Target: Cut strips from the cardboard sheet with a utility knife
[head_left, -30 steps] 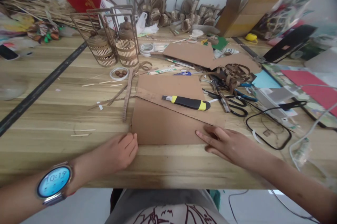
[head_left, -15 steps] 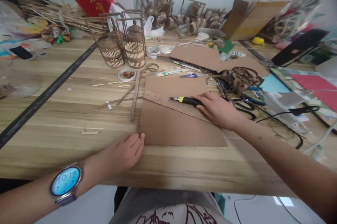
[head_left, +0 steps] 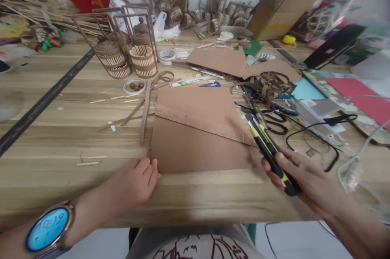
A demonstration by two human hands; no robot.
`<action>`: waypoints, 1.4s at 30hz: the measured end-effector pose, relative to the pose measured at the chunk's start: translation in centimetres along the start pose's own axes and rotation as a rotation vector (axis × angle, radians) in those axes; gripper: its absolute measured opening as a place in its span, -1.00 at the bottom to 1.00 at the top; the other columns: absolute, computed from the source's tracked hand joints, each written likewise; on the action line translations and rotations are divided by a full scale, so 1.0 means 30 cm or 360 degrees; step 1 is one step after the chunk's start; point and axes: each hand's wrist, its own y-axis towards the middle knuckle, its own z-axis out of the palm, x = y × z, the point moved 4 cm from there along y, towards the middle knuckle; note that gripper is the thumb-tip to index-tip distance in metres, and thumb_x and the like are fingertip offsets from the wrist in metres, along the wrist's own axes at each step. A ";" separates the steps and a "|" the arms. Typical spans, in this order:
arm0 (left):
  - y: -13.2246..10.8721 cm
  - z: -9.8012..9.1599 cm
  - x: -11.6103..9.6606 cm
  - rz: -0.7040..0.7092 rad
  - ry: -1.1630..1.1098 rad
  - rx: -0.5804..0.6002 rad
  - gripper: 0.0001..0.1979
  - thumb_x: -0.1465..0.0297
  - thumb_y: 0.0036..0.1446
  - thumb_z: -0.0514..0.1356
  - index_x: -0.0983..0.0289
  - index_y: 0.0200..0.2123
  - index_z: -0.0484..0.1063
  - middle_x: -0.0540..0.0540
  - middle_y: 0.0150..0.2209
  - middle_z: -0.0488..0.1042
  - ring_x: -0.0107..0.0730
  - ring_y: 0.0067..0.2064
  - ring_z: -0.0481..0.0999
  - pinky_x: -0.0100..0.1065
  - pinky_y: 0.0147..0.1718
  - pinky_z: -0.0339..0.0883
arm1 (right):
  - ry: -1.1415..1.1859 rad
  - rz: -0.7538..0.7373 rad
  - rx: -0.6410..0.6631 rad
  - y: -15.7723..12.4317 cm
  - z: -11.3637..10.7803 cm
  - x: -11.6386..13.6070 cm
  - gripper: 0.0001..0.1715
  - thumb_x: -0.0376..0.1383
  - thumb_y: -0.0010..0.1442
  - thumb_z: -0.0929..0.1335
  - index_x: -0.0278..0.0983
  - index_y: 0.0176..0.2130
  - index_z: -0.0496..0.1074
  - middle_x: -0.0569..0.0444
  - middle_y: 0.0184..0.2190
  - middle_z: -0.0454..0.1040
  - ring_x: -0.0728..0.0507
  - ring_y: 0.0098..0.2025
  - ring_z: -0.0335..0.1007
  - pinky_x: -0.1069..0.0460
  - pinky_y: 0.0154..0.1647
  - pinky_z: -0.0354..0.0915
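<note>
A yellow and black utility knife (head_left: 269, 151) is in my right hand (head_left: 301, 173), its blade end pointing up and left, raised over the right edge of the cardboard. My left hand (head_left: 141, 180), curled closed, grips the lower left corner of a brown cardboard sheet (head_left: 198, 149) lying flat. Another cardboard piece (head_left: 195, 102) with a slanted lower edge covers the sheet's upper part. To their left lies a ridged brown strip (head_left: 145, 115).
Behind stand small woven baskets in frames (head_left: 143, 60), a roll of tape (head_left: 167, 57) and a ring holding brown balls (head_left: 134, 86). Scissors (head_left: 276, 121), coiled brown strips (head_left: 271, 86) and cables lie right; an open carton (head_left: 283, 15) sits at the back.
My right hand has lifted the knife off the cardboard and moved right and nearer, turning the knife upward. My left hand stays at the corner. The view has shifted slightly.
</note>
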 end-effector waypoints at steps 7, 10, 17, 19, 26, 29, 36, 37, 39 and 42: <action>0.078 0.001 0.022 0.0007 -0.0194 0.0009 -0.68 0.53 0.27 0.16 0.27 -0.57 0.42 0.07 -0.63 0.38 -0.25 -0.51 0.32 -0.25 -0.55 0.06 | -0.0046 0.0265 -0.0050 -0.124 -0.130 -0.138 -0.52 0.15 0.05 0.43 -0.18 -0.51 0.44 0.06 -0.57 0.38 -0.02 -0.67 0.08 0.02 -0.67 0.06; 0.110 0.007 0.035 0.0023 -0.0264 0.0114 -0.69 0.53 0.25 0.19 0.25 -0.57 0.41 0.06 -0.64 0.38 -0.24 -0.52 0.31 -0.24 -0.54 0.04 | -0.0029 0.0316 -0.0040 -0.161 -0.159 -0.177 -0.55 0.15 0.07 0.42 -0.15 -0.50 0.47 0.06 -0.57 0.41 -0.05 -0.66 0.11 0.00 -0.65 0.14; 0.266 -0.033 0.058 0.0161 -0.0427 -0.0138 -0.64 0.48 0.36 0.10 0.27 -0.54 0.38 0.02 -0.60 0.36 -0.35 -0.50 0.31 -0.31 -0.49 0.10 | -0.0110 0.0253 0.0069 -0.198 -0.181 -0.205 -0.51 0.15 0.21 0.32 -0.12 -0.14 0.56 -0.09 -0.24 0.60 -0.29 -0.20 0.52 -0.17 -0.10 0.44; 0.327 -0.031 0.058 0.0267 -0.0424 -0.0341 -0.71 0.42 0.41 0.06 0.30 -0.37 0.48 0.05 -0.49 0.46 -0.33 -0.38 0.43 -0.30 -0.37 0.25 | -0.0187 0.0203 0.0127 -0.195 -0.181 -0.195 -0.51 0.15 0.23 0.30 -0.13 -0.18 0.55 -0.04 -0.32 0.57 -0.21 -0.33 0.47 -0.12 -0.21 0.43; 0.433 0.111 -0.008 0.0456 -0.0657 -0.0202 -0.20 -0.07 0.39 -0.28 0.42 0.40 0.03 0.27 0.40 0.14 -0.07 0.47 -0.09 -0.05 0.41 -0.27 | -0.0172 0.0139 0.0291 -0.191 -0.172 -0.172 -0.45 0.20 0.23 0.28 -0.20 -0.34 0.47 0.11 -0.52 0.36 -0.05 -0.54 0.21 0.03 -0.49 0.22; 0.422 0.139 -0.042 0.0480 -0.0702 -0.0104 -0.17 -0.10 0.36 -0.28 0.39 0.44 -0.08 0.25 0.43 0.07 -0.13 0.49 -0.15 -0.06 0.42 -0.36 | -0.0147 0.0221 0.0273 -0.197 -0.180 -0.185 -0.44 0.19 0.23 0.28 -0.22 -0.35 0.43 0.14 -0.54 0.31 -0.02 -0.55 0.17 0.05 -0.50 0.16; 0.419 0.135 -0.048 0.0483 -0.0739 -0.0071 -0.14 -0.10 0.37 -0.22 0.41 0.46 -0.23 0.26 0.43 0.06 -0.14 0.48 -0.12 -0.08 0.42 -0.39 | 0.0035 0.0376 0.0343 -0.212 -0.160 -0.162 -0.48 0.17 0.17 0.36 -0.21 -0.22 0.43 0.07 -0.40 0.43 -0.06 -0.46 0.28 0.03 -0.44 0.23; 0.420 0.135 -0.048 0.0483 -0.0745 -0.0075 -0.14 -0.10 0.37 -0.22 0.41 0.46 -0.26 0.26 0.42 0.07 -0.14 0.48 -0.10 -0.08 0.42 -0.38 | 0.0056 0.0366 0.0340 -0.213 -0.156 -0.156 -0.51 0.15 0.18 0.37 -0.21 -0.23 0.44 0.07 -0.39 0.43 -0.07 -0.44 0.30 0.02 -0.43 0.24; 0.421 0.137 -0.050 0.0477 -0.0759 -0.0089 -0.13 -0.10 0.36 -0.21 0.41 0.46 -0.30 0.27 0.42 0.09 -0.15 0.47 -0.08 -0.08 0.42 -0.36 | 0.0059 0.0321 0.0324 -0.215 -0.150 -0.151 -0.54 0.13 0.19 0.37 -0.21 -0.26 0.45 0.08 -0.40 0.42 -0.07 -0.44 0.28 0.02 -0.43 0.23; 0.419 0.138 -0.053 0.0472 -0.0770 -0.0102 -0.13 -0.09 0.37 -0.23 0.42 0.46 -0.36 0.28 0.42 0.08 -0.15 0.47 -0.05 -0.07 0.41 -0.33 | 0.0041 0.0295 0.0296 -0.218 -0.149 -0.167 -0.54 0.13 0.19 0.37 -0.21 -0.29 0.45 0.11 -0.45 0.39 -0.04 -0.49 0.22 0.03 -0.47 0.16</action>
